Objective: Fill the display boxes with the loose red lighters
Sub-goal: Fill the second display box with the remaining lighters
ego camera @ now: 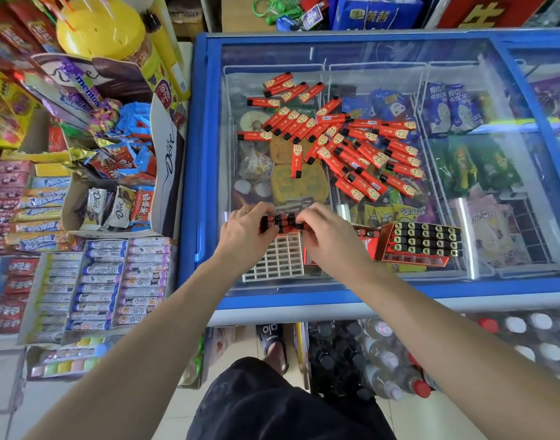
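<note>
Left hand (245, 231) and right hand (328, 233) both pinch a row of red plastic lighters (280, 221) over white gridded tray (274, 260); full red display box (421, 244) right, loose lighter pile (345, 144) far on freezer glass lid (463, 58).

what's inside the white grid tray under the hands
The white grid tray shows empty slots in its near rows. Both hands hold a row of lighters above its far edge, covering those slots, so their contents cannot be seen.
</note>
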### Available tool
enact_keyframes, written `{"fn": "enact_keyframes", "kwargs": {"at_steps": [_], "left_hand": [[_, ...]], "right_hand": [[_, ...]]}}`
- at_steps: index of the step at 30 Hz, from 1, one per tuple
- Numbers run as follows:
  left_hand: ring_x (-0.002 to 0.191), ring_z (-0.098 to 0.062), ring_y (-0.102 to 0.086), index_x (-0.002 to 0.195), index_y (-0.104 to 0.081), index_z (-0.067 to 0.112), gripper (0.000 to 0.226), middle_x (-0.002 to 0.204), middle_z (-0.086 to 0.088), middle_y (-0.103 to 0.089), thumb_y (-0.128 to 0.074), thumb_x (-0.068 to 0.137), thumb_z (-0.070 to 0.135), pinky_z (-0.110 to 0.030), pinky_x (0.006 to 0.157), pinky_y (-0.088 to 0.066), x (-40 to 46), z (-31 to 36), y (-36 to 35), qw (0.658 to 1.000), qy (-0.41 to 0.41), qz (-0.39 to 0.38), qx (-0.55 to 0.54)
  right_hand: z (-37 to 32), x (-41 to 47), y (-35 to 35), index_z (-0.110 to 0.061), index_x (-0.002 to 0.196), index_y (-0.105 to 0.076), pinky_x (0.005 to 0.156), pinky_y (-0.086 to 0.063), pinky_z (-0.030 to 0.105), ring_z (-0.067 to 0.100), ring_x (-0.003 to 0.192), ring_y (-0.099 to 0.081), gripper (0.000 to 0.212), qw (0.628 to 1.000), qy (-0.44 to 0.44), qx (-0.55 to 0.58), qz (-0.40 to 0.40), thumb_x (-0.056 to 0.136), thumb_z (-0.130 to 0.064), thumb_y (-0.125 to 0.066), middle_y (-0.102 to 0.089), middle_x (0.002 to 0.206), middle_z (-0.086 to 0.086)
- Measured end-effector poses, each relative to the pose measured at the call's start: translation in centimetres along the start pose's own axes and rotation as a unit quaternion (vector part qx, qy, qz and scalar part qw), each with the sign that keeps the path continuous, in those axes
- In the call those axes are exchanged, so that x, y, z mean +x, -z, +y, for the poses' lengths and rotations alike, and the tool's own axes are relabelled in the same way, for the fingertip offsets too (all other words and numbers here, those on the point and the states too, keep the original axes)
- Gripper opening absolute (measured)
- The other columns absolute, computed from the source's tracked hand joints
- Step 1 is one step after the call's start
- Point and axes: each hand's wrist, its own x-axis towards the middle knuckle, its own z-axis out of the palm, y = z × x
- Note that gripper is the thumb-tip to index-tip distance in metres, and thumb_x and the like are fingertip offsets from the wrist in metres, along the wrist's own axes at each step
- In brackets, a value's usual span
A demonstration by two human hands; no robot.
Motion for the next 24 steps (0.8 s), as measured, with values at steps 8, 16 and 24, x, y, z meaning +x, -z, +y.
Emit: {"fn": "enact_keyframes", "kwargs": {"at_steps": [8, 16, 24], "left_hand": [[0.112, -0.029, -0.05, 0.123, -0.056, 0.026, 0.024, 0.111, -0.005, -0.06, -0.06, 0.099, 0.029, -0.048, 0.099, -0.042, 0.3, 0.1, 0.0, 1.0, 0.003, -0.007, 0.007], [0.11, -0.027, -0.05, 0.12, -0.055, 0.029, 0.021, 0.11, -0.002, -0.06, -0.06, 0.099, 0.03, -0.048, 0.098, -0.041, 0.3, 0.0, 0.1, 1.0, 0.001, -0.009, 0.004], [0.111, -0.027, -0.049, 0.12, -0.054, 0.028, 0.022, 0.11, -0.003, -0.061, -0.058, 0.099, 0.03, -0.048, 0.1, -0.04, 0.7, 0.0, 0.2, 1.0, 0.0, -0.018, 0.015]], "right_hand": [[0.4, 0.5, -1.4, -0.004, 0.096, -0.065, 0.058, -0.048, 0.031, 0.026, 0.074, -0.059, 0.022, 0.995, 0.047, -0.074, 0.048, 0.08, 0.009, -0.074, -0.062, 0.089, 0.009], [0.9, 0.2, -2.3, -0.004, 0.095, -0.066, 0.065, -0.051, 0.035, 0.025, 0.078, -0.057, 0.017, 0.99, 0.068, -0.102, 0.065, 0.082, 0.006, -0.072, -0.06, 0.092, 0.009], [1.2, 0.3, -2.5, -0.007, 0.088, -0.065, 0.07, -0.049, 0.034, 0.024, 0.079, -0.055, 0.004, 0.985, 0.086, -0.13, 0.075, 0.086, -0.006, -0.069, -0.058, 0.092, 0.008]]}}
